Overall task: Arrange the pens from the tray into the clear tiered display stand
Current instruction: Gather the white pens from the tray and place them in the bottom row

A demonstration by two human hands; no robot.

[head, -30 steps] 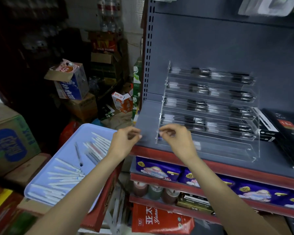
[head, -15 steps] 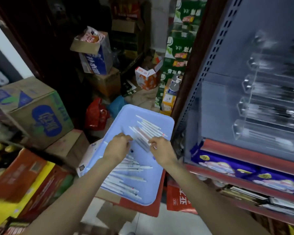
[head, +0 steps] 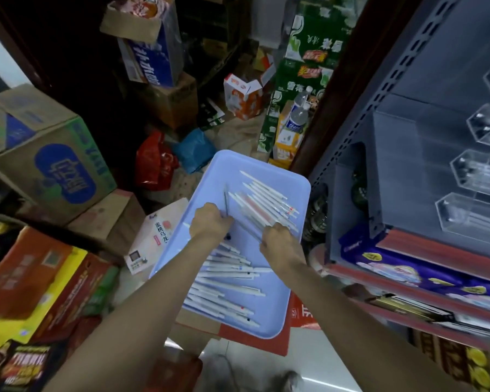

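Two hands are down in the blue tray (head: 300, 188), which sits on stacked cartons just left of the shelving. The left hand (head: 210, 222) has its fingers curled onto a thin dark pen (head: 225, 202) that stands nearly upright against the tray floor, so its grip looks closed on that pen. The right hand (head: 277, 241) is curled over the near ends of a fanned bunch of white pens (head: 263, 205) at the far end of the tray; it seems to be pinching one or more of them, though blur hides exactly which.

Plenty of stock is left. A second loose heap of white pens (head: 232, 278) lies across the near half of the tray, partly under the forearms, and the far bunch is well populated.

Off to the right, the clear tiered display stand (head: 475, 171) sits on the grey shelf (head: 393, 154), well apart from the tray. Only its left end shows, and that is blurred; pale streaks inside the lower tiers suggest pens already laid there, but how full each tier is cannot be told.

Judging by the tray, the task is partway through at best: a pickup is in progress, and many trips between tray and stand remain.
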